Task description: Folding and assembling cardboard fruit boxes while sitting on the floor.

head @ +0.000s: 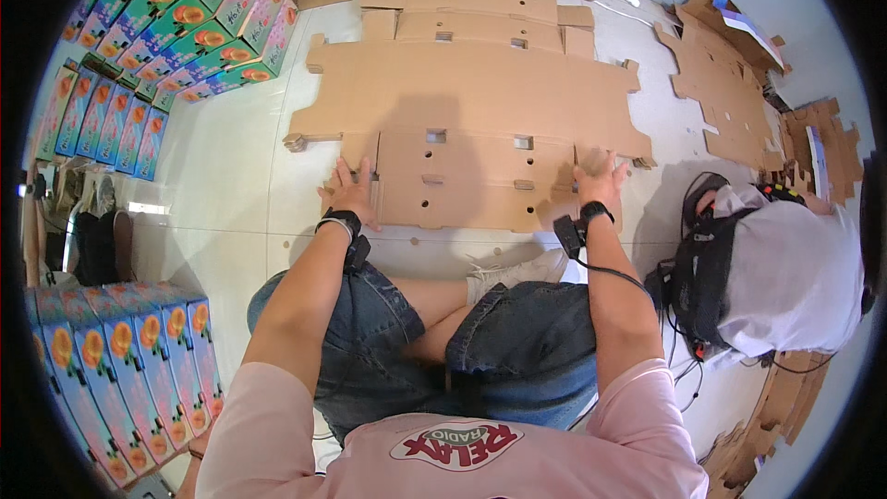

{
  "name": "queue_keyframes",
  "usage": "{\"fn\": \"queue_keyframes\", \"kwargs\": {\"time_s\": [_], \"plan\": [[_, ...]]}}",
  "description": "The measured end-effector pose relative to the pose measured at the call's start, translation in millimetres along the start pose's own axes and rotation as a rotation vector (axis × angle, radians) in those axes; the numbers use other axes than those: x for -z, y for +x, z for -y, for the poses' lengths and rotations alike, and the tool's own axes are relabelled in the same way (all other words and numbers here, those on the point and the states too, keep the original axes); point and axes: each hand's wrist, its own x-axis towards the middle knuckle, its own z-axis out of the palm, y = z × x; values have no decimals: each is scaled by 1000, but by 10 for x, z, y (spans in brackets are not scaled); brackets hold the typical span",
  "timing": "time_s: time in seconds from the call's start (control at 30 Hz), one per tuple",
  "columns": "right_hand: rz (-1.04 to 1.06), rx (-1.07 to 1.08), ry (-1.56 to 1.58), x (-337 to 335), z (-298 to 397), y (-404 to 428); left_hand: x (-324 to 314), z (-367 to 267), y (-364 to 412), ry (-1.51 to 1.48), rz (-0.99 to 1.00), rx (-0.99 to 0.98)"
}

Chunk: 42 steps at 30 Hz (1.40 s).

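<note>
A large flat cardboard box blank [513, 90] lies on the floor before me, brown face up, with die-cut slots, round holes and creased flaps. My left hand [352, 188] rests with spread fingers on its near left side flap. On the near right side flap, my right hand [600, 179] is also placed with its fingers apart. Between my hands lies the near panel [478, 180], pierced by round holes and slots. Thick layered edges at the left corner [295, 143] suggest several blanks stacked together. Neither hand grips anything.
Stacks of printed fruit cartons [187, 14] stand at the far left, with more cartons [125, 360] at the near left. Other cardboard blanks [721, 90] lie along the right wall. A person in a light shirt [790, 277] sits close on my right, beside cables [682, 381].
</note>
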Motion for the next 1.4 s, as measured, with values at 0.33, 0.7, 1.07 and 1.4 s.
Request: {"fn": "queue_keyframes", "kwargs": {"time_s": [0.33, 0.7, 1.07, 1.4], "plan": [[-6, 174, 893, -70, 610, -792, 147, -1287, -1264, -1444, -18, -852], [296, 77, 932, 114, 605, -1375, 201, -1295, -1978, -1256, -398, -961], [761, -217, 1383, 251, 673, -1575, 152, -1148, -2049, -1198, -448, -1019], [647, -173, 1358, 161, 638, -1536, 170, -1119, -1990, -1225, -335, -963]]}}
